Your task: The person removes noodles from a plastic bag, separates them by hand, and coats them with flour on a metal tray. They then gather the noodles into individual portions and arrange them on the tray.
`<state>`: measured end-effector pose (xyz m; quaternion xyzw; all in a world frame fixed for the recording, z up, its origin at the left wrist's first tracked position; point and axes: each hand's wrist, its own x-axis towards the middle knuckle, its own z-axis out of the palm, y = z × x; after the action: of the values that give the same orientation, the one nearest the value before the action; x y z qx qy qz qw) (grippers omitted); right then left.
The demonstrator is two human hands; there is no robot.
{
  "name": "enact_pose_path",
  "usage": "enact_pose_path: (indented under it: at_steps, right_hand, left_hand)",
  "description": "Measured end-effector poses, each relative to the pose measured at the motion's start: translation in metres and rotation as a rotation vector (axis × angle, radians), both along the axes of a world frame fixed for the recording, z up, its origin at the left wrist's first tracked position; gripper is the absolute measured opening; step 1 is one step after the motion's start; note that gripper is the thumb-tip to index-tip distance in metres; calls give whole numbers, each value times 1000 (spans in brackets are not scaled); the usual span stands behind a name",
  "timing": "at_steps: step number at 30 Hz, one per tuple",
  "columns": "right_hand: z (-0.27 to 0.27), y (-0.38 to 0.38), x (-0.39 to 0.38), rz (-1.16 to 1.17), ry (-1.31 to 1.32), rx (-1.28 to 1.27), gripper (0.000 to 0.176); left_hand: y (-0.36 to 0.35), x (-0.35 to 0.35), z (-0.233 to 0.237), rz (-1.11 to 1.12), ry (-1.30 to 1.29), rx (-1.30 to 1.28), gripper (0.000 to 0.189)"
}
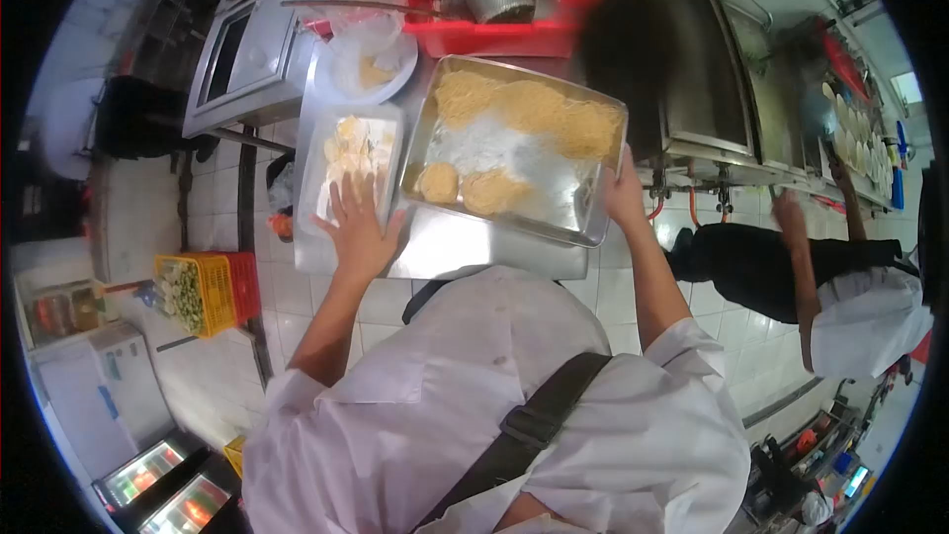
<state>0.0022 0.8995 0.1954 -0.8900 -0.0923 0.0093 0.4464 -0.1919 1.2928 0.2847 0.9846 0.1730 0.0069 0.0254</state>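
Note:
A steel tray point(554, 222) of breadcrumbs and flour holds two breaded patties near its left corner. My right hand point(623, 193) grips the tray's right edge. My left hand point(358, 227) lies flat, fingers spread, on the near end of a clear plastic container point(318, 173) holding pale pieces of food. Both stand on a steel counter point(465, 255) in front of me.
A white plate point(341, 89) with a plastic bag sits behind the container. A red bin point(494, 35) with metal utensils stands at the back. A griddle point(692, 89) is at right, where another person in white and a black apron point(840, 287) works. Yellow and red crates point(208, 287) stand on the floor at left.

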Motion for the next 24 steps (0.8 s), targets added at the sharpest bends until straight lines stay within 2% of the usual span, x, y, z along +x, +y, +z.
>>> enact_pose_path:
  at_steps: [5, 7, 8, 10, 11, 12, 13, 14, 16, 18, 19, 20, 21, 22, 23, 24]
  right_hand:
    - [-2, 39, 22, 157, -98, 100, 64]
    - [48, 57, 32, 39, -352, -300, 66]
    - [85, 73, 46, 13, -576, -259, 64]
    - [137, 115, 89, 126, -698, -3, 52]
    - [155, 140, 114, 232, -709, -6, 47]
    - [170, 167, 143, 333, -722, -12, 42]
    - [184, 200, 177, 342, -580, -126, 40]
    - [193, 235, 208, 352, -433, -237, 39]
    - [205, 305, 262, 212, -220, -552, 43]
    - [193, 354, 306, 87, -181, -589, 44]
    - [187, 370, 327, 95, -180, -579, 44]
    - [178, 377, 349, 223, -187, -531, 38]
    - [170, 384, 364, 352, -189, -494, 33]
    - [182, 394, 366, 543, -234, -678, 29]
    - [152, 420, 390, 513, -329, -610, 35]
    - [166, 418, 376, 599, -417, -618, 36]
  left_hand:
    - [40, -5, -31, 30, -171, 82, 58]
    - [49, -3, -30, -105, -224, -25, 52]
    - [50, 0, -29, -90, -240, -18, 52]
    - [48, -1, -25, -99, -239, -38, 46]
    - [48, -1, -23, -95, -245, -27, 46]
    - [48, 3, -22, -62, -332, -179, 44]
    - [48, 10, -20, -30, -415, -332, 43]
    - [48, 20, -9, -12, -509, -379, 40]
    - [56, 47, 6, -6, -597, -449, 41]
    - [67, 76, 14, 8, -677, -525, 42]
    - [76, 93, 18, 110, -706, -724, 43]
    - [91, 111, 23, 212, -726, -925, 45]
    - [116, 129, 26, 229, -638, -937, 49]
    - [138, 147, 25, 259, -538, -962, 53]
    - [150, 170, 26, 260, -572, -979, 57]
    - [163, 200, 34, 250, -618, -991, 61]
